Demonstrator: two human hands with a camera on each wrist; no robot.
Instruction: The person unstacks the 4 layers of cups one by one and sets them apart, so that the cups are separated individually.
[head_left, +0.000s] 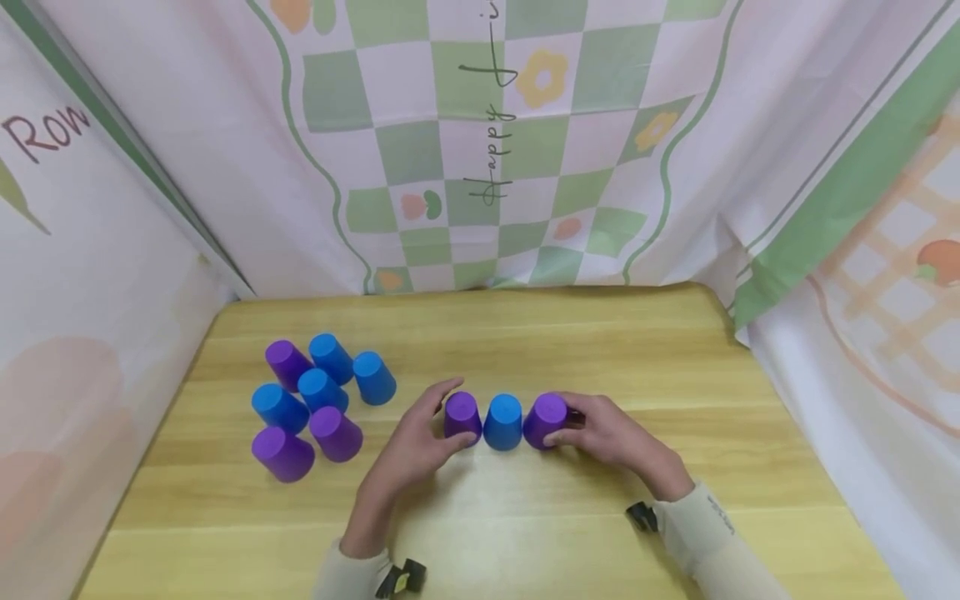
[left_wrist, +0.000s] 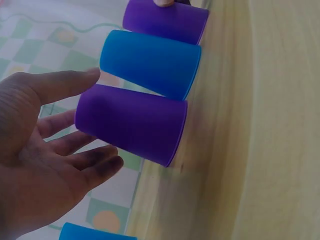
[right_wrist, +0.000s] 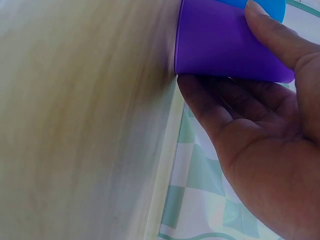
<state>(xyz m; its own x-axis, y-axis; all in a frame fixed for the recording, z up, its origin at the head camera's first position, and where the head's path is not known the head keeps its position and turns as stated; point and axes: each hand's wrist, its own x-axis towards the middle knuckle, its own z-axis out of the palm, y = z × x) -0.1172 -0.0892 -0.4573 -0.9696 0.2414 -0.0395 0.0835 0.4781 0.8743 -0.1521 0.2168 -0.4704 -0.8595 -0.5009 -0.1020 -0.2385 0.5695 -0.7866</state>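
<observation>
Left hand [head_left: 417,443]: spread out, going around the left purple cup [head_left: 461,412]
Right hand [head_left: 606,429]: pinching the right purple cup [head_left: 544,421]
Blue cup [head_left: 502,422]: between both hands

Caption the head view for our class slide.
Left grip at a purple cup, right grip holding another, a blue cup between, and seven more cups nearby.

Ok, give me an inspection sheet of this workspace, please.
Surface: wood-grain table.
Job's things: upturned left purple cup, blue cup and right purple cup in a row; seven more cups, four blue, three purple, grouped to the left.
Clutter: nothing seen.
Left hand: spread around the left purple cup; contact unclear.
Right hand: holds the right purple cup.
Cables: nothing seen.
Surroundings: printed cloth behind and at both sides.
</observation>
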